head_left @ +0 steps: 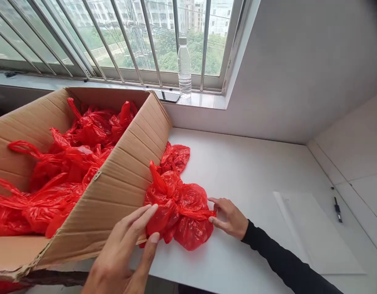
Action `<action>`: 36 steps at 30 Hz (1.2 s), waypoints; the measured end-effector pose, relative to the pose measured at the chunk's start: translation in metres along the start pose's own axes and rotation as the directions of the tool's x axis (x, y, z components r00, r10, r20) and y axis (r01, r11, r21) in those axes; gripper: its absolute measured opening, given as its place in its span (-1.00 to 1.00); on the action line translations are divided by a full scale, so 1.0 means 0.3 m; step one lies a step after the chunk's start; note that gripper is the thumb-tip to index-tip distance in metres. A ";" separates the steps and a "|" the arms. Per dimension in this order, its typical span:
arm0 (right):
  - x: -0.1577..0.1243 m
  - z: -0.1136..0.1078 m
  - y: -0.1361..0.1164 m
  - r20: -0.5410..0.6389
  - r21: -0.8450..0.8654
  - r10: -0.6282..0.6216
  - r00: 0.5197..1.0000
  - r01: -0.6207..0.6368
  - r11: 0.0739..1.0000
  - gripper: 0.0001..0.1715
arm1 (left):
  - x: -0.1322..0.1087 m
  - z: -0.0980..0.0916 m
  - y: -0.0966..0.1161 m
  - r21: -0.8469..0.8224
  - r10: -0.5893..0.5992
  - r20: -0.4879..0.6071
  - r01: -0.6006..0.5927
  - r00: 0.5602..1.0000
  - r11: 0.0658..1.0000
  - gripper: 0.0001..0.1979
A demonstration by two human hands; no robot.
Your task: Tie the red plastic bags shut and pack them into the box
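A knotted red plastic bag [192, 228], bulging with contents I cannot make out, rests on the white table beside the cardboard box. At its right side, my right hand [229, 216] has the tip of the bag's handle between thumb and fingers. My left hand [121, 249] is open at the bag's lower left, its fingers spread and holding nothing. Another red bag [177, 157] lies just behind, against the box wall. Inside the cardboard box [123, 175] several more tied red bags [72, 163] are heaped, their handles sticking up.
A water bottle [184, 71] and a dark phone [168, 96] are on the windowsill behind the box. On the right of the white table [237, 163] lie a clear plastic sheet [317, 232] and a black pen [337, 209]. Metal bars cross the window.
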State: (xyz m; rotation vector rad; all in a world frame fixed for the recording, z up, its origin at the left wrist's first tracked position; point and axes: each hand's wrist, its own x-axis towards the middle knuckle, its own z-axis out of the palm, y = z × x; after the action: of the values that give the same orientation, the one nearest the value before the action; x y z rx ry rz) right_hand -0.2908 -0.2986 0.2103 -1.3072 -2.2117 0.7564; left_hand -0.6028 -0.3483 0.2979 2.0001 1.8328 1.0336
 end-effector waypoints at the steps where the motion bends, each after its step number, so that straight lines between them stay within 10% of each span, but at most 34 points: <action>1: -0.010 -0.005 -0.008 0.024 -0.025 -0.008 1.000 0.008 1.000 -0.64 | -0.054 0.041 0.010 0.034 0.013 0.030 -0.014 0.999 0.999 -0.48; 6: -0.097 -0.101 -0.041 -0.087 -0.027 0.114 0.990 -0.116 0.993 -0.76 | -0.180 0.273 0.023 -0.011 -0.002 0.180 0.004 0.984 1.000 -0.48; 13: -0.228 -0.243 -0.064 -0.261 0.032 0.226 0.939 -0.225 0.974 -0.67 | -0.223 0.272 0.115 -0.032 -0.054 -0.155 0.050 0.986 0.998 -0.58; 18: -0.224 -0.183 -0.049 -0.188 -0.124 0.086 0.978 -0.110 0.986 -0.35 | -0.248 0.397 0.051 0.144 -0.183 -0.138 0.203 0.973 0.969 -0.44; 23: -0.238 -0.122 0.011 -0.098 -0.138 0.141 0.985 -0.153 0.979 -0.65 | -0.239 0.466 0.082 0.071 -0.217 -0.020 0.218 0.976 0.973 -0.45; 30: -0.344 -0.190 0.052 -0.199 -0.056 0.273 0.941 -0.289 0.956 -0.59 | 0.055 0.400 0.121 0.116 -0.242 -0.113 0.254 0.964 0.960 -0.50; 36: -0.397 -0.060 0.132 -0.443 -0.058 0.228 0.867 -0.281 0.958 -0.59 | 0.340 0.504 0.065 0.189 -0.396 -0.023 0.392 0.918 0.900 -0.34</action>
State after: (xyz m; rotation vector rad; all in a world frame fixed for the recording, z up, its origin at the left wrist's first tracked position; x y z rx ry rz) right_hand -0.2014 -0.3848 0.1849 -1.6676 -1.7702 0.3694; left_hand -0.4956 -0.2136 0.2346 1.6129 2.2756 0.7427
